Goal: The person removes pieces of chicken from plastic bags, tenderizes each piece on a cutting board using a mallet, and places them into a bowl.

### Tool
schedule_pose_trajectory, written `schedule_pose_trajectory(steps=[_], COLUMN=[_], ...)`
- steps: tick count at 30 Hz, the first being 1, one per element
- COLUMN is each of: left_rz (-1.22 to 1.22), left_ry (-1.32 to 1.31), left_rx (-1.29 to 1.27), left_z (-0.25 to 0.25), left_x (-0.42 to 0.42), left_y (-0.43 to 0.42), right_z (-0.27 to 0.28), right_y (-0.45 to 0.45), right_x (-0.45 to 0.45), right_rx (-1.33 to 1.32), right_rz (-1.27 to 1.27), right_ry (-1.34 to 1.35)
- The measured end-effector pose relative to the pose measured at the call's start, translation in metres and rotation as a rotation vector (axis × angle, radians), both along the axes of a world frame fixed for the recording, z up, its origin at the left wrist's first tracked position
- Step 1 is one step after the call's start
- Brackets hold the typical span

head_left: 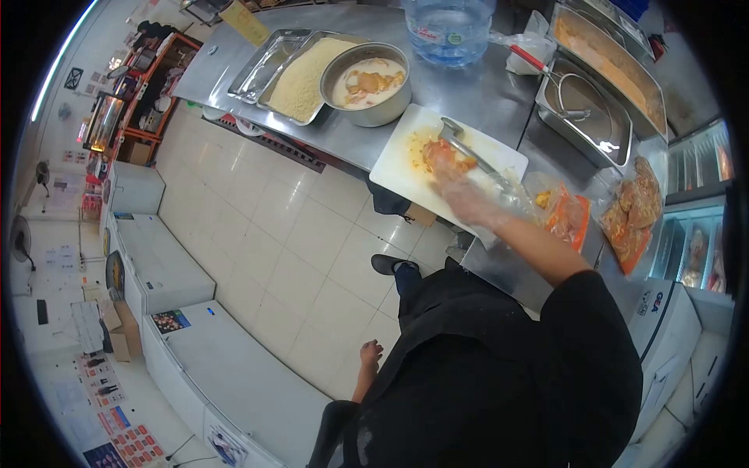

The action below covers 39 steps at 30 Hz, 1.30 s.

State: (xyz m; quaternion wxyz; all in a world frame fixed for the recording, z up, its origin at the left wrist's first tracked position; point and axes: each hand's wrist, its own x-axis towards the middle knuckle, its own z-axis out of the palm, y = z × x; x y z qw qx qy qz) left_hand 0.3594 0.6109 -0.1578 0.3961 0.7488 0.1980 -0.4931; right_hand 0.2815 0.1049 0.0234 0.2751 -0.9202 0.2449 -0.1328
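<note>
On the white cutting board (398, 160), my right hand (460, 191), in a clear glove, has its fingers on a piece of orange-yellow marinated meat (439, 154); they are partly blurred. Beside the meat lies a metal mallet (477, 156), its handle end near my wrist. Yellow bits are scattered around the meat. My left hand (371, 355) hangs low beside my body, away from the table, loosely curled with nothing visible in it. A metal pot (373, 115) behind the board contains meat in pale liquid.
Left of the pot are a tray of pale crumbs (304, 82) and an empty metal tray (265, 66). A water jug (449, 31) stands behind. Rightward are a metal pan (585, 129) with a red-handled strainer and bags of marinated meat (568, 218) (630, 207).
</note>
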Motion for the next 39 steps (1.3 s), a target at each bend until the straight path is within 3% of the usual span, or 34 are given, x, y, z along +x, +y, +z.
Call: schedule_pose_trajectory(steps=[4,5,7,9,10,14,16,19,21,22,24,26,28,30,31,33,34,35,37,38,39], left_rz=[-0.144,-0.405,-0.798,-0.441,-0.069,-0.090,-0.104,-0.058,-0.009,-0.049,-0.089,-0.069,-0.060,-0.025,-0.027,-0.099,-0.125,-0.147,-0.118,-0.099,-0.073], left_ry=[-0.030,-0.165,-0.480,-0.318,-0.114,-0.202,-0.233,-0.257,-0.267,-0.227,-0.181,-0.145,-0.119,-0.088,-0.084,-0.129,-0.122,-0.125,-0.140,-0.150,-0.160], left_rx=[0.025,-0.023,-0.098,-0.108,0.062,0.017,-0.029,-0.043,-0.042,-0.004,0.030,0.067,0.093,0.111,0.111,0.069,0.052,0.022,0.026,0.018,0.003], left_z=[-0.011,-0.015,-0.023,-0.019,0.023,0.029,0.035,0.035,0.028,0.022,0.017,0.016,0.014,0.016,0.016,0.010,0.011,0.011,0.016,0.017,0.017], left_x=[-0.009,-0.008,0.001,0.008,0.013,0.042,0.048,0.047,0.035,0.030,0.021,0.010,0.004,0.003,0.003,0.008,0.010,0.015,0.023,0.026,0.028], left_y=[0.013,0.016,0.015,-0.002,-0.041,-0.068,-0.076,-0.080,-0.070,-0.064,-0.055,-0.048,-0.043,-0.051,-0.052,-0.054,-0.049,-0.054,-0.061,-0.061,-0.067], right_z=[0.027,0.023,0.018,0.026,0.033,0.065,0.066,0.102,0.175,0.184,0.194,0.120,0.051,0.018,0.025,0.069,0.123,0.111,0.065,0.048,0.048], right_y=[-0.017,-0.023,-0.033,-0.035,-0.037,-0.059,-0.065,-0.075,-0.054,-0.044,-0.031,-0.028,0.015,0.034,0.032,0.021,0.034,0.040,0.044,0.042,0.042], right_x=[-0.032,-0.042,-0.060,-0.056,-0.052,-0.035,-0.046,-0.049,-0.032,-0.035,-0.044,-0.043,-0.071,-0.074,-0.072,-0.052,-0.036,-0.040,-0.054,-0.070,-0.070], right_rx=[-0.169,-0.168,-0.207,-0.130,-0.052,-0.047,-0.323,-0.296,0.312,0.315,0.474,-0.912,-0.884,-0.302,-0.303,0.095,0.181,0.185,-0.469,0.106,0.098], right_rz=[-0.056,-0.049,-0.344,-0.385,-0.436,-0.480,-0.319,-0.277,-0.684,-0.677,-0.677,-0.777,-0.618,-0.313,-0.314,-0.489,-0.664,-0.654,-0.740,-0.604,-0.606], right_ry=[0.069,0.079,0.354,0.392,0.415,0.503,0.160,0.093,0.173,0.186,-0.445,-0.382,0.306,0.218,0.222,0.271,0.170,0.176,0.270,0.080,0.073])
